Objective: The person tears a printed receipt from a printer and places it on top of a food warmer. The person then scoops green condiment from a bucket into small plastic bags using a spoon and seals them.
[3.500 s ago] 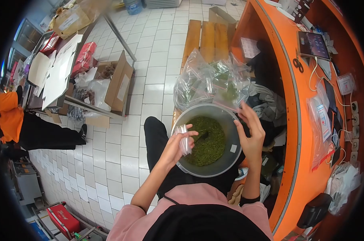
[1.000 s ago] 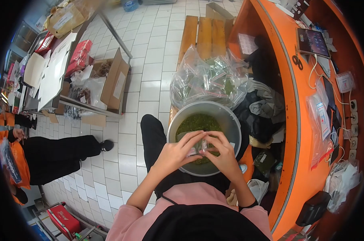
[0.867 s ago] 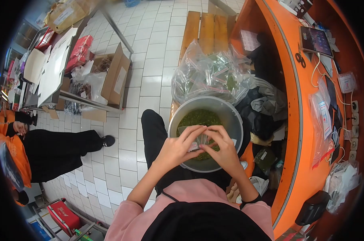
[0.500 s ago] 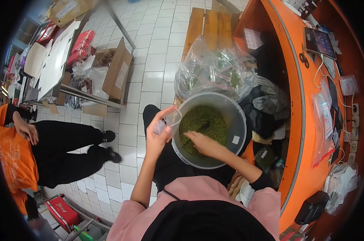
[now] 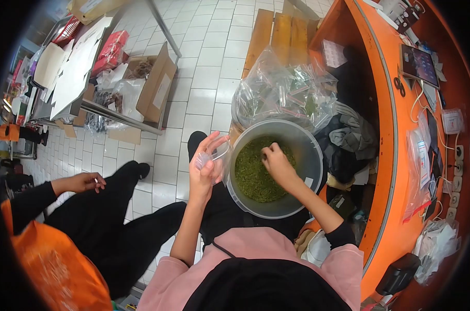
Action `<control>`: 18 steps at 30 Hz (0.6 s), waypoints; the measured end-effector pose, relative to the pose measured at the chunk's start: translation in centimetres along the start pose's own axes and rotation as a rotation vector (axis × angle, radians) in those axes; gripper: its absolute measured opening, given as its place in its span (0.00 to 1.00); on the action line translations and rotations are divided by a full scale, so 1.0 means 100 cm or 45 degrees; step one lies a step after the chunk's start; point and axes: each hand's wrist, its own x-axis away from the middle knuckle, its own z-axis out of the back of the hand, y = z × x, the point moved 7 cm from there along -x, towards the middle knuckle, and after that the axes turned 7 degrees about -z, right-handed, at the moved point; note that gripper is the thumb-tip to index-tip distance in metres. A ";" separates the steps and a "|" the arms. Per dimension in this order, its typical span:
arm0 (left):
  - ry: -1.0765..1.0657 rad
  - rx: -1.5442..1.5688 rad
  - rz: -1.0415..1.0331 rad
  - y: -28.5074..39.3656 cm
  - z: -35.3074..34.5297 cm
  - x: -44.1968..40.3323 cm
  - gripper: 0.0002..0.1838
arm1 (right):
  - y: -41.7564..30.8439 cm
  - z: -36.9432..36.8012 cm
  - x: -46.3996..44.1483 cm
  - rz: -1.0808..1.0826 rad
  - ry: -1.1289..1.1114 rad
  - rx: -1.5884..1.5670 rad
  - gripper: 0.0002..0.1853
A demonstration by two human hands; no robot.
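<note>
My left hand (image 5: pixel 205 168) is closed on a small clear plastic bag (image 5: pixel 220 159), holding it beside the left rim of a large translucent bucket (image 5: pixel 312 160). Chopped dried green herb (image 5: pixel 258 179) covers the bucket's bottom. Inside the bucket, over the herb, is my right hand (image 5: pixel 279 165) with its fingers curled together. What those fingers hold, if anything, is hidden. Just beyond the bucket lies a heap of clear zip bags (image 5: pixel 284 96), some with green herb in them.
A wooden bench (image 5: pixel 281 36) runs behind the bags. On the right stands an orange desk (image 5: pixel 372 171) with scissors (image 5: pixel 399 86) and a tablet (image 5: pixel 419 65). To the left are a cardboard box (image 5: pixel 160 88) and a co-worker in an orange shirt (image 5: pixel 59 264).
My right hand has moved up and to the right within the bucket, its fingers now curled. My left hand still holds the bag. The co-worker has come closer, legs now nearer mine.
</note>
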 end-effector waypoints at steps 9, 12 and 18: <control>-0.002 -0.021 -0.032 0.005 -0.011 -0.001 0.45 | -0.046 0.005 0.027 0.142 -0.357 -0.554 0.08; -0.012 0.015 -0.017 -0.003 -0.010 -0.002 0.42 | -0.015 0.019 0.041 -0.119 -0.232 -0.872 0.12; -0.133 0.031 0.061 -0.015 -0.028 -0.007 0.30 | 0.037 0.048 0.069 -0.332 0.133 -1.374 0.15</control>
